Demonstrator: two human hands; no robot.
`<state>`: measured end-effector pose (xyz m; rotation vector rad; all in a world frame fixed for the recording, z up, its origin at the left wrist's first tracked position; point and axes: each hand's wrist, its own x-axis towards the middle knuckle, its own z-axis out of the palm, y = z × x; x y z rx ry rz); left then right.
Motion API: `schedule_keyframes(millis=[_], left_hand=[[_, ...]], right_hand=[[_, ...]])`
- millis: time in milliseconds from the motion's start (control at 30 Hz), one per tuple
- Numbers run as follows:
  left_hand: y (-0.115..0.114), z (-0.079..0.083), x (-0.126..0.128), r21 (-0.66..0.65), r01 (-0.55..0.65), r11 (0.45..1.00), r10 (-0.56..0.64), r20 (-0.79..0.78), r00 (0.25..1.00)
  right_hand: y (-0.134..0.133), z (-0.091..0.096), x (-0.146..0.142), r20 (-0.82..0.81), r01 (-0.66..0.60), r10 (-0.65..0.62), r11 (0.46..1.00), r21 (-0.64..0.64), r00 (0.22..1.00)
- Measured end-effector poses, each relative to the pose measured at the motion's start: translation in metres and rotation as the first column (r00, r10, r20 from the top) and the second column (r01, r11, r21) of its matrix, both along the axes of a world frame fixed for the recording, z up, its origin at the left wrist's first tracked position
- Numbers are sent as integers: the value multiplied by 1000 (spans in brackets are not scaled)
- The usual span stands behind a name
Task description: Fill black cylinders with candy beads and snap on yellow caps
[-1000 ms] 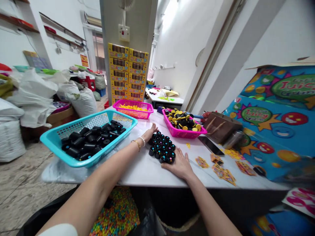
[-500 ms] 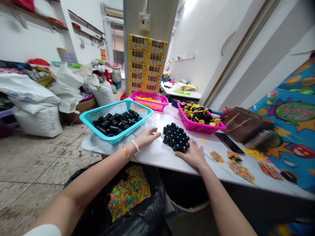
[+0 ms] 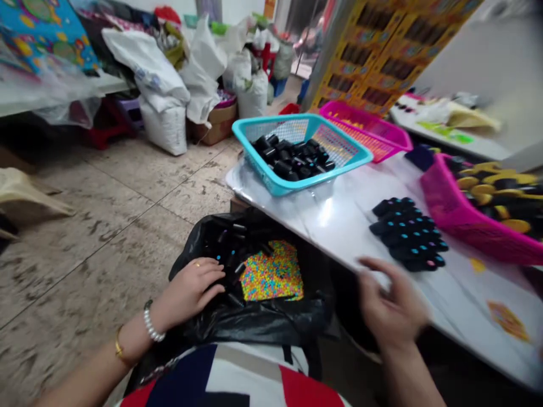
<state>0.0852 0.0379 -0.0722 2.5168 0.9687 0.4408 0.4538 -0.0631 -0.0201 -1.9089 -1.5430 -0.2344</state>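
My left hand point(image 3: 193, 291) reaches into the edge of a black plastic bag point(image 3: 275, 325), fingers stretched out and holding nothing. Just beside its fingertips lie loose black cylindrical containers point(image 3: 233, 265), next to a heap of small multicoloured beads point(image 3: 271, 274). Blurred by motion, my right hand point(image 3: 392, 308) hovers at the table's front edge with thumb and fingers apart; I see nothing in it. Behind it, a tight cluster of black containers point(image 3: 409, 234), with blue and pink dots on their tops, stands on the white table point(image 3: 343, 220).
A turquoise basket point(image 3: 271, 183) of black containers sits at the table's left end. Behind it is a pink basket point(image 3: 392, 135); another pink basket point(image 3: 475, 234) holds black-and-yellow pieces. Yellow boxes point(image 3: 373, 56) are stacked behind. White sacks point(image 3: 163, 113) stand on the floor.
The view has swung left and down. My left hand has moved from above the table down to the bag. My right hand has come away from the container cluster toward the table edge.
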Motion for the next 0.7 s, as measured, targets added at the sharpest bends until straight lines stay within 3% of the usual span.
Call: schedule_keyframes(millis=[33,67,100,200,267,333,400,467,533,633,700], left_hand=[[-2,-3,0,20,-10,1000,10,-12,1000],[-3,-3,2,36,-20,999,21,-24,999],[-4,-1,7,48,-29,998,31,-39,999],[1,13,31,66,-19,998,24,-83,996],[6,19,46,63,44,997,-37,-106,994],[14,17,57,54,105,993,-96,-144,985],[20,11,61,56,94,994,-80,-203,976],[24,3,61,70,46,996,-27,-251,968],[25,-1,59,81,29,996,-6,-277,961],[26,-1,61,86,67,994,-37,-317,948],[29,1,65,86,105,991,-70,-336,939]], right_hand=[[13,-8,-24,1,-214,217,966,-147,976],[29,-17,-47,-14,-353,365,889,-293,931],[47,-26,-66,-32,-407,433,816,-410,901],[100,-51,-103,-21,-303,400,659,-688,916],[120,-63,-111,8,-253,387,618,-744,922],[123,-68,-110,-29,-293,418,585,-757,908],[115,-66,-102,-215,-461,481,480,-747,850],[105,-62,-94,-443,-651,510,359,-669,737],[99,-60,-88,-495,-725,553,342,-598,670],[100,-63,-88,-251,-679,711,411,-609,656],[102,-66,-92,-102,-663,820,374,-648,563]])
